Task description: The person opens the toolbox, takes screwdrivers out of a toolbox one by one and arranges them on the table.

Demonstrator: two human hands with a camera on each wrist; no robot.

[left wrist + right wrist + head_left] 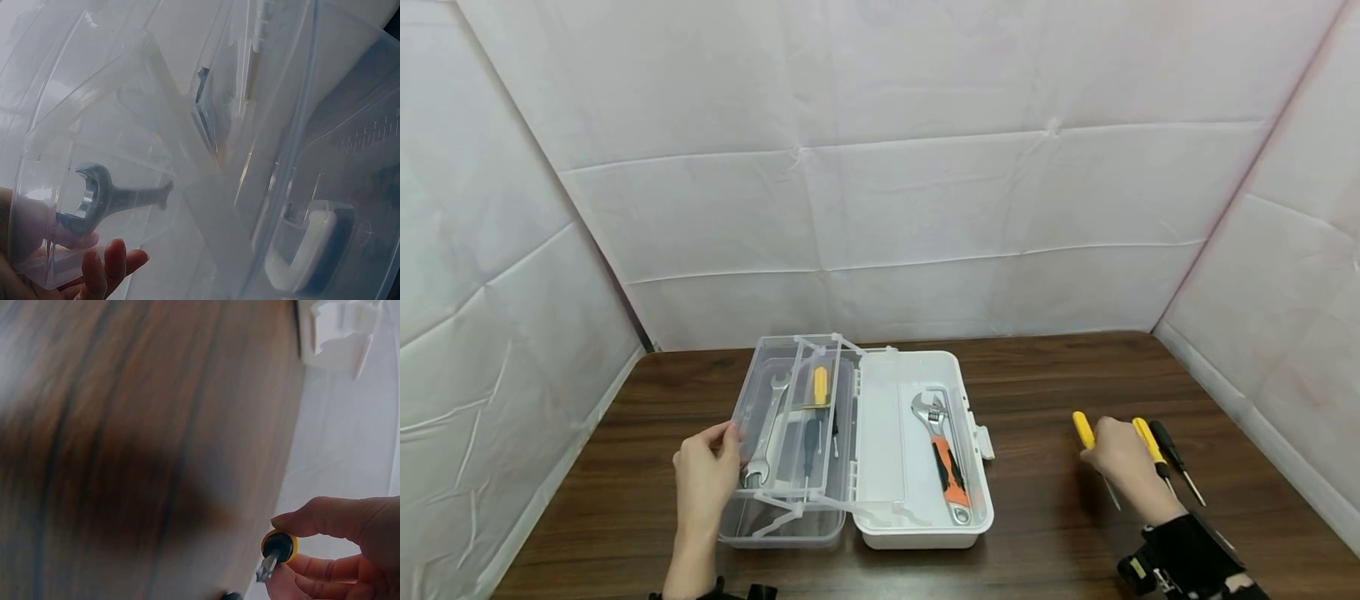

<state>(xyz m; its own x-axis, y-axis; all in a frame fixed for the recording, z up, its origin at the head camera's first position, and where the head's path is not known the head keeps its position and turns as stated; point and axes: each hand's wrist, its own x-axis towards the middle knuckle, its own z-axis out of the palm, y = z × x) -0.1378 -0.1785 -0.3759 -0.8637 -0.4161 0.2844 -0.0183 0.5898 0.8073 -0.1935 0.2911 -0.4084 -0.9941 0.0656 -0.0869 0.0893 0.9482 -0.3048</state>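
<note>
Left hand [707, 468]: pinching edge of clear lid [823, 532], about 9 o'clock.
Right hand [1124, 454]: gripping first yellow screwdriver [1083, 429], at 3 o'clock from toolbox [880, 408].
Black screwdriver [1167, 444]: on table [1037, 367], beside second yellow screwdriver [1147, 437].
Adjustable wrench [951, 475]: in toolbox, toward 3 o'clock side.

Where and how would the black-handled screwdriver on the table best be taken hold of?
Probably by the middle of its black handle, from above and slightly from the right. The screwdriver lies flat, its handle thicker than the slim shaft, and a yellow-handled screwdriver lies close on the left, leaving less room there.
</note>
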